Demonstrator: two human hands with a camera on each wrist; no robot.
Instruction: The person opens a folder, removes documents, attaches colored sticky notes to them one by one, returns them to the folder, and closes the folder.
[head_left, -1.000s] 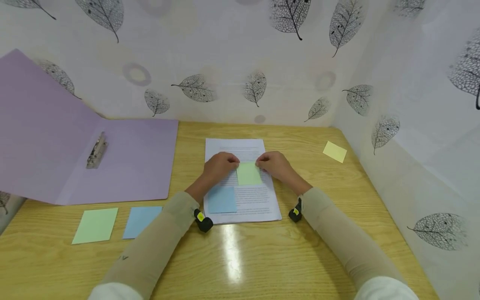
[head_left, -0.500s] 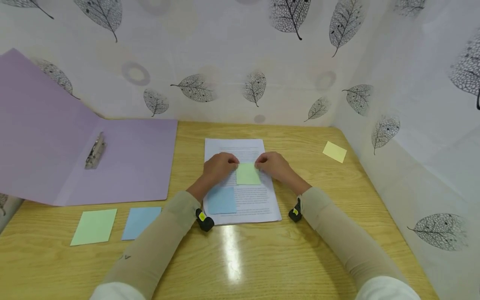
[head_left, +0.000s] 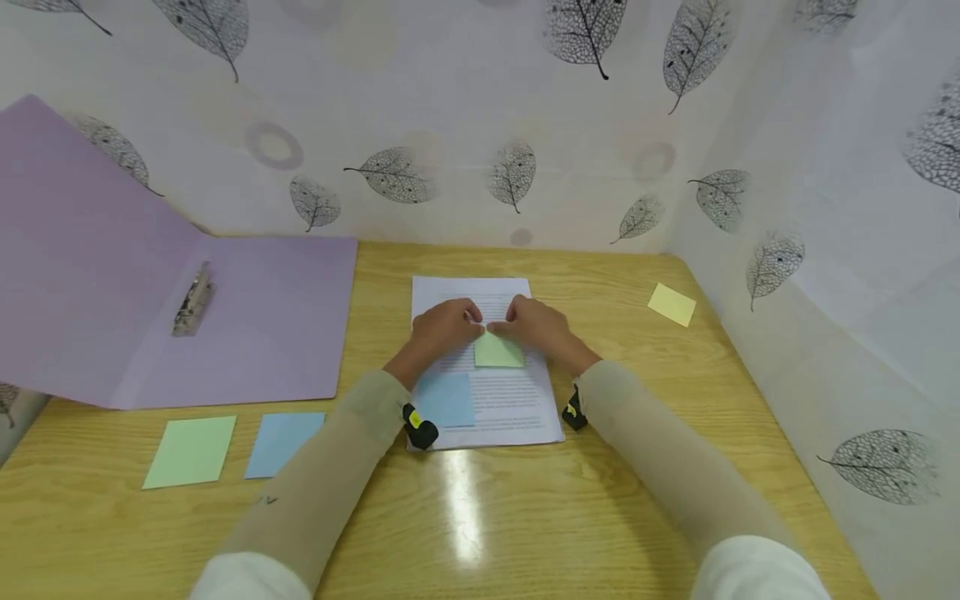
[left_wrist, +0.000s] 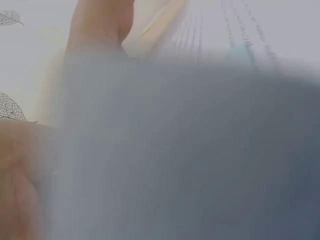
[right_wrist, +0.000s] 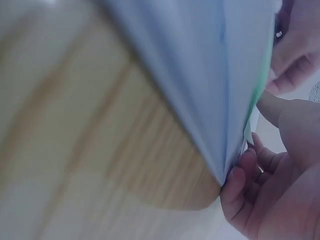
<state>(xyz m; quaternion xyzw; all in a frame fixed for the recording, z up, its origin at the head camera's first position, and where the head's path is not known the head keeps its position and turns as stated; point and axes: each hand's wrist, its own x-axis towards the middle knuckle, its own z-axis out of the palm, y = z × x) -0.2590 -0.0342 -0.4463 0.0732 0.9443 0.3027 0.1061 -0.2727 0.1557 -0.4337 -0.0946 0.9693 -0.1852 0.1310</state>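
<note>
A light green sticky note lies on a stack of printed paper. My left hand and right hand meet at its top edge, thumb tips almost touching and pressing there. Each index finger is bent, apart from its thumb. The right wrist view has my right thumb against the note's green edge, the other fingers curled beside the paper. A blue sticky note sits lower left on the stack. A large blur hides most of the left wrist view.
An open purple folder with a metal clip stands left of the paper. In front of it lie a green note and a blue note. A yellow note lies far right. Leaf-patterned walls bound the wooden table.
Both hands have moved inward along the green note's top edge, from its two corners to near its middle. The note and paper have stayed in place.
</note>
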